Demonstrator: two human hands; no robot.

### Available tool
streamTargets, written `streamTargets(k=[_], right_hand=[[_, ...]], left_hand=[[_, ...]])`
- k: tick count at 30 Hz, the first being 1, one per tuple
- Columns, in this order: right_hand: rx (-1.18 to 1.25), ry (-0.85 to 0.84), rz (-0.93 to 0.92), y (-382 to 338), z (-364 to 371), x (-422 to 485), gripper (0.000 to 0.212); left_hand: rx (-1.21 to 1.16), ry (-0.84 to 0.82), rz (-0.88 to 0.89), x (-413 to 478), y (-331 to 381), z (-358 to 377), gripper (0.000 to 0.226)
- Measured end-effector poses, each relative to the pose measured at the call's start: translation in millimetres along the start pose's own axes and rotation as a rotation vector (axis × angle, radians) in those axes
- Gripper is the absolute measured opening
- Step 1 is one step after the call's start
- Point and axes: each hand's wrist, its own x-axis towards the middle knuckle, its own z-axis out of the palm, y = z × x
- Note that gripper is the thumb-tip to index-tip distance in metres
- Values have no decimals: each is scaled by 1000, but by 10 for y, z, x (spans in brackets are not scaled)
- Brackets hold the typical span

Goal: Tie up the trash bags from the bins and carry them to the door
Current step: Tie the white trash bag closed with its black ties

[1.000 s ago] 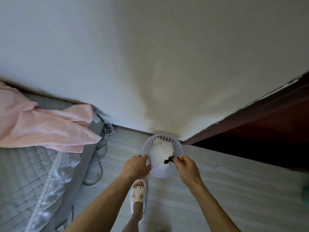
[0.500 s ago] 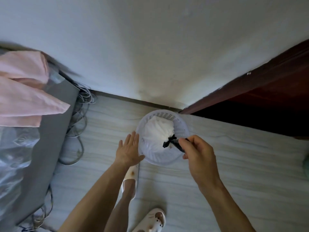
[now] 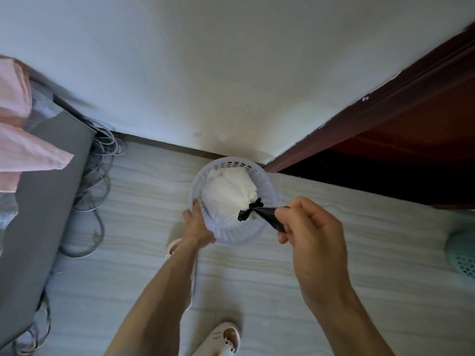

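A white trash bag [image 3: 228, 195], tied at its neck with a black drawstring [image 3: 250, 210], sits inside a round pale perforated bin [image 3: 232, 233] on the floor by the wall. My right hand [image 3: 312, 236] pinches the black drawstring tail and holds it taut to the right of the bin. My left hand [image 3: 196, 224] grips the bin's near-left rim, fingers curled over its edge.
A dark red door [image 3: 401, 140] stands at the right. A grey bed [image 3: 43, 191] with pink cloth [image 3: 28, 152] lies at the left, with a tangle of cables [image 3: 99, 160] beside it. A green perforated bin [image 3: 462, 255] shows at the right edge. My slippered feet [image 3: 223, 340] stand below.
My right hand has pulled the drawstring up and to the right, lifting the bag's neck. My left hand went from open beside the bin to gripping its rim. The view moved closer.
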Motion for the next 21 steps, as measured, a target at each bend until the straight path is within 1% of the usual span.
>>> streamTargets(k=[2, 4, 7, 11, 16, 19, 21], right_hand=[[88, 1, -48, -135, -54, -15, 33], [143, -32, -99, -254, -37, -6, 34], [122, -64, -134, -315, 61, 33, 33], [124, -72, -126, -337, 95, 15, 33], [293, -89, -176, -578, -7, -138, 41], [361, -124, -238, -837, -48, -229, 41], [370, -143, -282, -986, -49, -271, 40]], left_hand=[[23, -8, -11, 56, -12, -62, 132], [54, -2, 0, 85, -14, -136, 131], [122, 22, 14, 93, 14, -220, 129], [164, 46, 33, 116, 91, -330, 126], [134, 21, -50, 191, 122, -413, 131], [155, -17, -83, 235, 124, -474, 125], [294, -35, -90, 184, 148, -563, 115]])
